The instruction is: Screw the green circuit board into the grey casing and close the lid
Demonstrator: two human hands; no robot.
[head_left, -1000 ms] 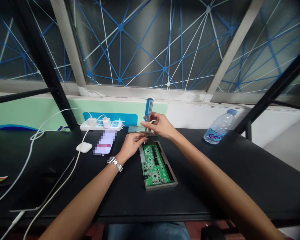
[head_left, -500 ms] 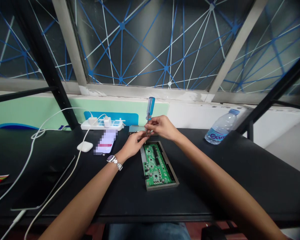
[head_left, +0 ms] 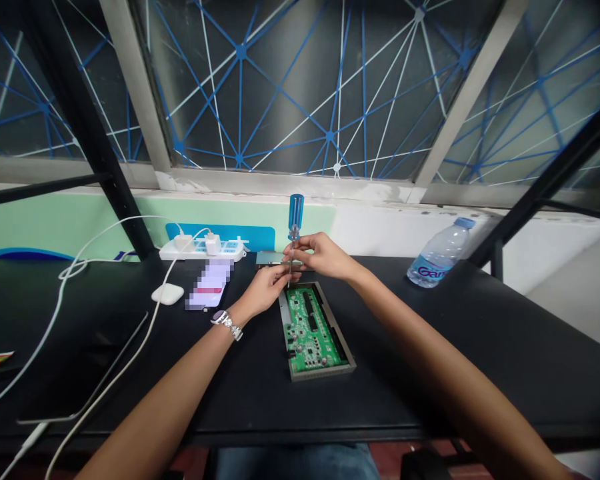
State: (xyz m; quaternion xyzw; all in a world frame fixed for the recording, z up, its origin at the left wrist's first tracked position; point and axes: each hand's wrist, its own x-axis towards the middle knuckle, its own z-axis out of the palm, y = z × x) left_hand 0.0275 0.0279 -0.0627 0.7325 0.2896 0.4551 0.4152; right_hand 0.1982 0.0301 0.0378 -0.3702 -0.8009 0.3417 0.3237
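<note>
A screwdriver [head_left: 295, 215] with a clear blue handle stands nearly upright over the far left corner of an open metal case. Inside the case [head_left: 349, 365] lies a green circuit board [head_left: 311, 327]. My right hand [head_left: 325, 255] pinches the screwdriver just below its handle. Lower down, my left hand [head_left: 270, 285] has its fingers closed around the shaft near the tip. The tip meets the case's far corner, and any screw there is too small to make out. Behind my hands lies a flat grey-green panel [head_left: 269, 258], partly covered by them.
Left of my hands are a phone [head_left: 210, 283], a white earbud case [head_left: 167, 294] and a power strip [head_left: 203, 249] with plugs. White cables trail past a dark tablet [head_left: 80, 380]. At the right back a water bottle [head_left: 441, 253] stands near the black frame.
The screwdriver's handle has come from a slight rightward lean to nearly upright. My right hand's fingers have shifted slightly left. The case rests in the same place.
</note>
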